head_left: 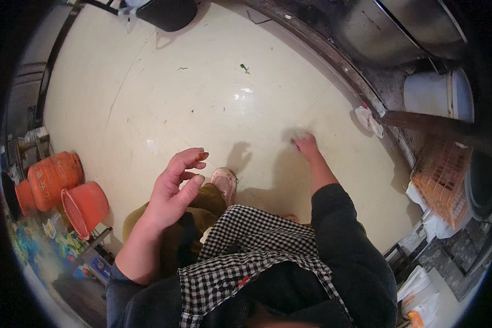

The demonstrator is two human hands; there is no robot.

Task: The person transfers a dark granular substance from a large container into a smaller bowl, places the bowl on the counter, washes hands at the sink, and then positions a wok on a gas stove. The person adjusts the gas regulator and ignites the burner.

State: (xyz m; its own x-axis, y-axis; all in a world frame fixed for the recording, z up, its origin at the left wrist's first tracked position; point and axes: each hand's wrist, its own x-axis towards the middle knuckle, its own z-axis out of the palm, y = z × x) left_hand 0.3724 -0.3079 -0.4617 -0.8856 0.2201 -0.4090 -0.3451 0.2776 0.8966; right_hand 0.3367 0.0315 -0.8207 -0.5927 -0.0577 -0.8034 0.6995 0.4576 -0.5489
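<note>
My left hand (176,185) hovers over my bent leg, its fingers curled but apart from the thumb, with nothing held between them. A reddish-brown patch shows on one fingertip; whether it is a stain or a covering cannot be told. Farther forward, to the right, my right hand (306,146) reaches out over the pale floor (202,93). Its fingers are blurred and partly hidden, and a faint pale smear shows by their tips. Between my arms a black-and-white checked apron (268,235) drapes over my lap, and a pink shoe (224,183) stands on the floor.
On the left are an orange gas cylinder (56,174) and a red-orange bucket (86,206). A black bin (169,13) stands far ahead. To the right are a crumpled white bag (369,121), a white bucket (427,94) and an orange crate (443,177). A green scrap (245,69) lies ahead.
</note>
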